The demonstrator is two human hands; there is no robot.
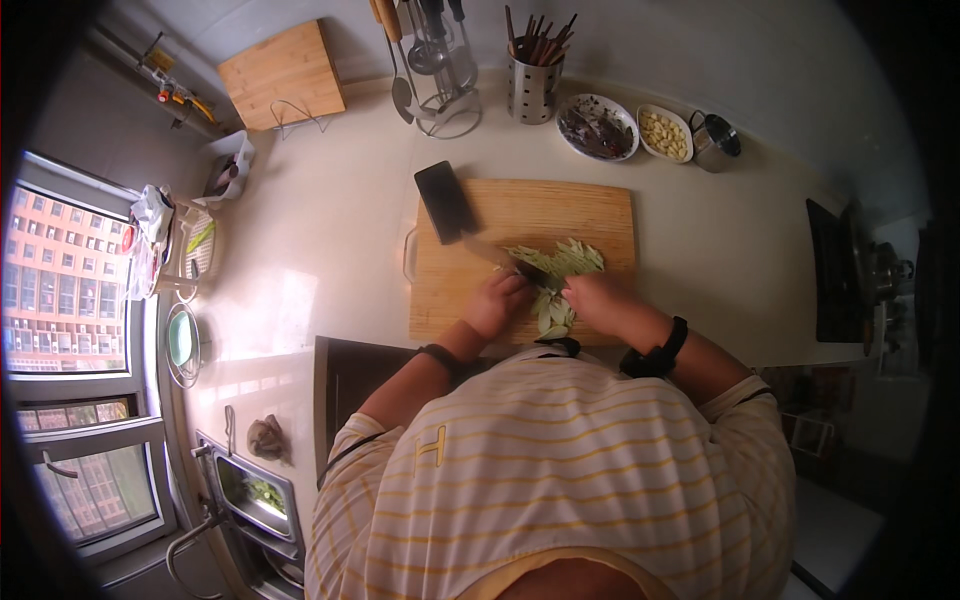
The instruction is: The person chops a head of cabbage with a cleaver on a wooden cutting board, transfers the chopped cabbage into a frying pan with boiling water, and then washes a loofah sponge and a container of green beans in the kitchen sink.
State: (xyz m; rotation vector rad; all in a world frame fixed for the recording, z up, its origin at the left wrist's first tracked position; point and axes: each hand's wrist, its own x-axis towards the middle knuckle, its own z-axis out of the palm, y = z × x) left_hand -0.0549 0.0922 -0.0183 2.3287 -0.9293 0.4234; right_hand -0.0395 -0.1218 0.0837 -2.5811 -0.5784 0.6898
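Observation:
My right hand [600, 300] is closed at the near end of a kitchen knife [491, 253], whose blade points up and left across the wooden cutting board [442, 307]. The grip itself is mostly hidden by my fingers. My left hand [499, 300] rests on the board with curled fingers close to the blade; whether anything is under them cannot be seen. Pale green vegetable shreds [574, 256] lie in a heap beyond the knife. Wider slices [553, 315] of the same colour lie between my hands. A black smartphone [445, 201] overlaps the board's far left corner.
Along the wall stand a utensil rack [450, 124], a metal chopstick holder [534, 94], a plate of dark food [598, 129], a bowl of garlic cloves [664, 135] and a metal cup [715, 142]. A sink [255, 495] is at lower left, a dark cooktop [832, 277] at right.

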